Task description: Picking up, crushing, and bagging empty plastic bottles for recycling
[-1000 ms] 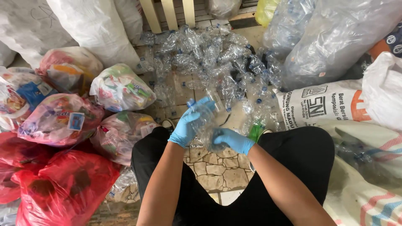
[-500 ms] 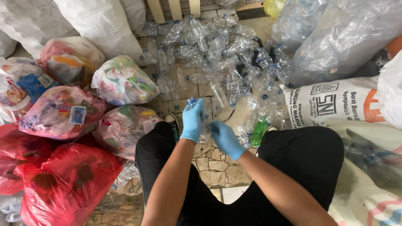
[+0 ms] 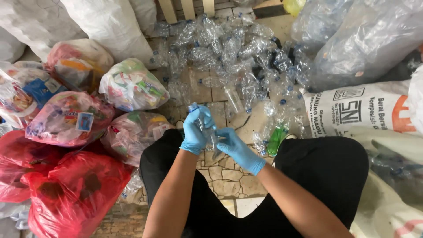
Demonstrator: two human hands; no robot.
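Note:
Both my hands wear blue gloves and meet in front of me between my knees. My left hand (image 3: pixel 196 130) grips a crushed clear plastic bottle (image 3: pixel 209 132) held roughly upright, its neck (image 3: pixel 194 107) showing above my fingers. My right hand (image 3: pixel 235 147) touches the bottle's lower side with its fingers. I sit in black trousers (image 3: pixel 326 176) on a stone-patterned floor (image 3: pixel 224 172). A heap of clear crushed bottles (image 3: pixel 233 57) lies just beyond my hands. One green bottle (image 3: pixel 275 140) rests by my right knee.
Red plastic bags (image 3: pixel 66 194) and clear bags of mixed coloured waste (image 3: pixel 132 86) crowd the left. Large clear sacks of bottles (image 3: pixel 365 39) and a white printed woven sack (image 3: pixel 352 110) stand at right. White sacks (image 3: pixel 105 31) and wooden slats (image 3: pixel 187 9) are at the back.
My hands have drawn a little closer to my body with the bottle. The camera has tilted slightly, shifting the heap upward in view.

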